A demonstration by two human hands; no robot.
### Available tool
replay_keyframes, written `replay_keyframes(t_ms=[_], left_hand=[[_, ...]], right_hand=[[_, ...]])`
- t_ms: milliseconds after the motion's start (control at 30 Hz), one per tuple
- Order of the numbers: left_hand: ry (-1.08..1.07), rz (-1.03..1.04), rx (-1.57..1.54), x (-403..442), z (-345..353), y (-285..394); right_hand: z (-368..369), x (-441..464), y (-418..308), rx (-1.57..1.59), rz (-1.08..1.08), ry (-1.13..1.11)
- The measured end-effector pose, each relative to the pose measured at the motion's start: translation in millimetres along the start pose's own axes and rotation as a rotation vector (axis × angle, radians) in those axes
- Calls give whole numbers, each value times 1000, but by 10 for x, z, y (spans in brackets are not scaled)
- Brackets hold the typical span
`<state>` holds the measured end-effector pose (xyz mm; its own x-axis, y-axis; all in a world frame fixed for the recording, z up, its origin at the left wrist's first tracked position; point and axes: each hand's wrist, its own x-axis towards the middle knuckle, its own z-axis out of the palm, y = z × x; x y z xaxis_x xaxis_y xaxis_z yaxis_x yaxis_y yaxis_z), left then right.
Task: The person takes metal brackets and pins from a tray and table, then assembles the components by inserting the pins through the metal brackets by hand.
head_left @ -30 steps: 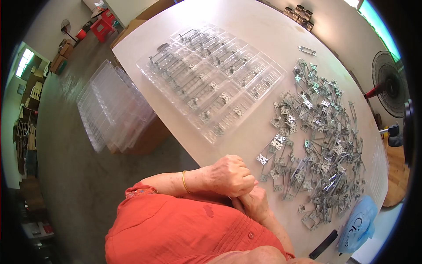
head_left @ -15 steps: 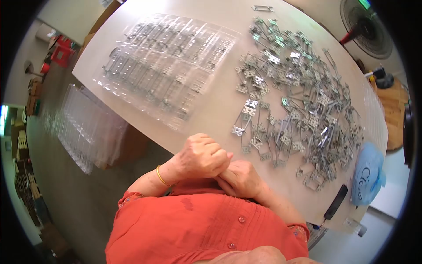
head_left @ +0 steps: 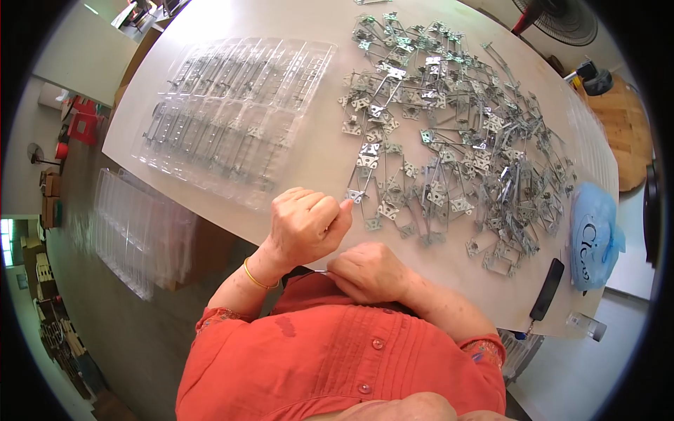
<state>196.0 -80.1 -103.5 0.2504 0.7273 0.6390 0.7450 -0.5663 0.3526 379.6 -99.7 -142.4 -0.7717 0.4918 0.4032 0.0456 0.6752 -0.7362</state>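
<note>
My left hand (head_left: 309,226), with a gold bangle on its wrist, is curled into a fist just over the table's near edge. Anything inside that fist is hidden. Close beside it on the right, and lower, my right hand (head_left: 371,272) is closed on a thin metal part (head_left: 320,271), of which only a short bright end shows. A large spread of metal brackets with rods (head_left: 449,140) lies across the table beyond my hands. To the left, clear plastic trays (head_left: 228,116) hold rows of similar metal pieces.
More clear trays (head_left: 140,235) stand low at the left of the table (head_left: 316,165). At the right edge are a blue plastic bag (head_left: 593,238) and a black-handled object (head_left: 547,289). A fan (head_left: 562,17) stands at the far right.
My hands have come apart: the left has risen slightly to the left, and the right sits lower. A metal end now shows at the right hand. The view has shifted.
</note>
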Motion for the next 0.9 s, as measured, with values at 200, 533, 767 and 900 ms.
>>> replay_keyframes(t_ms=[200,533,767,900], left_hand=[[42,-36,-49,232,45,112],[0,-198,16,789,250,243],[-188,-299,189,1289,669,43],[-281,-376,268,1460,923,-192]], right_hand=[[-35,1,-17,0,1,-29],[14,-40,33,12,-79,51],[4,-88,40,-16,-60,-11],[-38,-113,23,-45,-44,2]])
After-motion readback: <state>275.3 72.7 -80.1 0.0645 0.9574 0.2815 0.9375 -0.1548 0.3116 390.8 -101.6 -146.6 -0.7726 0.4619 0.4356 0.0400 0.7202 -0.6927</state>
